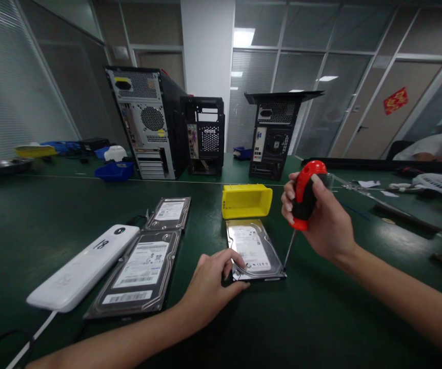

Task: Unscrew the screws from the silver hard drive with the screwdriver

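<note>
We pin the drive point(252, 250) flat on the counter point(321, 318) with our left hand point(212, 287), fingers pressing its near corner so it cannot slide. Our right hand point(321, 218) grips the screwdriver point(304, 202) upright, tip at the drive's right corner, beside a yellow bin point(246, 201).

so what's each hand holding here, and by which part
The right hand grips a screwdriver by its red-and-black handle. The left hand holds nothing; it presses on the near left corner of a hard drive.
</note>
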Motion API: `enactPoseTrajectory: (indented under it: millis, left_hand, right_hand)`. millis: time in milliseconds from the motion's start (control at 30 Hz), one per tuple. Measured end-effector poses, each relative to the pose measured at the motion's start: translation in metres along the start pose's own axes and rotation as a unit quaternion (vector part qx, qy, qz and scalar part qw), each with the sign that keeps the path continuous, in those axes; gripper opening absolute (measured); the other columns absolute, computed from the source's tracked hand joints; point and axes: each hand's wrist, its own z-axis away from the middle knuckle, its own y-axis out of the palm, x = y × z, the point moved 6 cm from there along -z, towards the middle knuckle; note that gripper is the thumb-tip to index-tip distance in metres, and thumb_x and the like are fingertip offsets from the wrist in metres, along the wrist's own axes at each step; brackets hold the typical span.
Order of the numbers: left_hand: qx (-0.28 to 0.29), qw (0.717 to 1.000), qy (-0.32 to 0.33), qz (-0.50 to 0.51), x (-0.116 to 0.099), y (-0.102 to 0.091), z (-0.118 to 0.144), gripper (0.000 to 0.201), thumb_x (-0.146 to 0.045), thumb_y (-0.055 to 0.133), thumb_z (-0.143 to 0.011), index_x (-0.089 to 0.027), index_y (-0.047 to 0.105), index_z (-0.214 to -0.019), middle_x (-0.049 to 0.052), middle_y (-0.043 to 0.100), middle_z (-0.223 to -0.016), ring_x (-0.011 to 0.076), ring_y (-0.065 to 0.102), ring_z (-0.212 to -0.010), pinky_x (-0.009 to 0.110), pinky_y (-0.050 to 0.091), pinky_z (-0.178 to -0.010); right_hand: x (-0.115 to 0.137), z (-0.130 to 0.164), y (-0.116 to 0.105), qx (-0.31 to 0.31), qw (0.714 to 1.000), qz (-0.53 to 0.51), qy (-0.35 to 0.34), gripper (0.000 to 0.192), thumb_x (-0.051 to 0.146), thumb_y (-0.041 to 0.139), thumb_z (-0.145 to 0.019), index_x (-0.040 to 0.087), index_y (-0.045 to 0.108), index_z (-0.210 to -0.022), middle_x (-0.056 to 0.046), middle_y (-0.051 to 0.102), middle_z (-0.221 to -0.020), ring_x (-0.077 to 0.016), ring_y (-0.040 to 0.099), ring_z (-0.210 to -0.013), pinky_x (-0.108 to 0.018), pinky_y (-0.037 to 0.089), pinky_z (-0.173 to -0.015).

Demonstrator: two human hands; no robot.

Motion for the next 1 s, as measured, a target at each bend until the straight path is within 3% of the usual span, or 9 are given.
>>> enactPoseTrajectory:
  millis: [133,333,500,633,700,867,1000]
  left_hand:
    - [-0.001,1.000,-0.004,-0.004,0.001,0.001,0.000,0.023,-0.030,0.069,-0.075,-0.024,0.060,-0.095,-0.004,0.050,-0.071,0.0190,0.046,-0.075,0.026,0.029,-0.066]
    - [-0.003,1.000,0.003,-0.006,0.001,0.001,0.001,0.022,-0.030,0.068,-0.075,-0.024,0.060,-0.095,-0.004,0.050,-0.072,0.0191,0.046,-0.075,0.025,0.028,-0.066]
    - [0.000,1.000,0.001,-0.007,-0.001,0.000,0.000,0.021,-0.028,0.069,-0.075,-0.023,0.060,-0.094,-0.005,0.049,-0.071,0.0183,0.046,-0.074,0.025,0.028,-0.067]
    - [-0.002,1.000,-0.003,-0.008,-0.002,0.000,0.001,0.021,-0.028,0.069,-0.075,-0.024,0.060,-0.094,-0.004,0.049,-0.071,0.0189,0.047,-0.075,0.025,0.028,-0.067]
    - [-0.002,1.000,-0.003,-0.008,-0.001,0.000,0.001,0.021,-0.029,0.068,-0.075,-0.024,0.061,-0.094,-0.004,0.050,-0.072,0.0190,0.047,-0.076,0.026,0.028,-0.067]
    - [-0.003,1.000,0.007,-0.007,0.000,0.000,0.000,0.021,-0.030,0.068,-0.075,-0.024,0.060,-0.094,-0.004,0.051,-0.072,0.0182,0.046,-0.075,0.026,0.029,-0.067]
    - [-0.001,1.000,0.003,-0.012,0.000,0.000,0.000,0.022,-0.031,0.067,-0.075,-0.024,0.060,-0.095,-0.004,0.051,-0.072,0.0181,0.046,-0.075,0.025,0.029,-0.067]
  right_hand:
    - [0.002,-0.001,0.002,0.012,1.000,0.010,-0.021,0.023,0.041,0.054,-0.084,0.024,0.052,-0.100,0.003,0.047,-0.070,-0.0092,0.045,-0.058,-0.021,0.041,-0.048]
    - [0.008,-0.003,0.003,0.009,0.997,0.068,-0.045,0.030,0.048,0.052,-0.084,0.021,0.045,-0.072,0.003,0.043,-0.061,-0.0092,0.043,-0.050,-0.021,0.037,-0.043]
    - [0.007,-0.002,-0.001,-0.024,0.999,0.024,-0.006,0.030,0.048,0.045,-0.086,0.022,0.059,-0.093,-0.001,0.050,-0.080,-0.0104,0.050,-0.058,-0.024,0.043,-0.047]
    - [0.007,-0.003,0.001,-0.001,1.000,0.014,-0.003,0.039,0.052,0.037,-0.088,0.023,0.060,-0.099,-0.001,0.050,-0.077,-0.0113,0.049,-0.058,-0.025,0.043,-0.047]
    - [0.007,-0.003,0.001,0.000,1.000,0.019,-0.012,0.034,0.054,0.041,-0.086,0.026,0.056,-0.098,0.000,0.049,-0.073,-0.0113,0.048,-0.056,-0.024,0.042,-0.046]
    - [0.011,-0.003,0.003,-0.005,0.996,0.077,-0.047,0.026,0.045,0.059,-0.079,0.022,0.048,-0.077,0.003,0.046,-0.066,-0.0087,0.045,-0.051,-0.021,0.038,-0.043]
    - [0.012,-0.001,0.003,-0.010,0.997,0.060,-0.043,0.023,0.044,0.057,-0.080,0.022,0.054,-0.087,0.001,0.051,-0.076,-0.0096,0.049,-0.055,-0.022,0.041,-0.044]
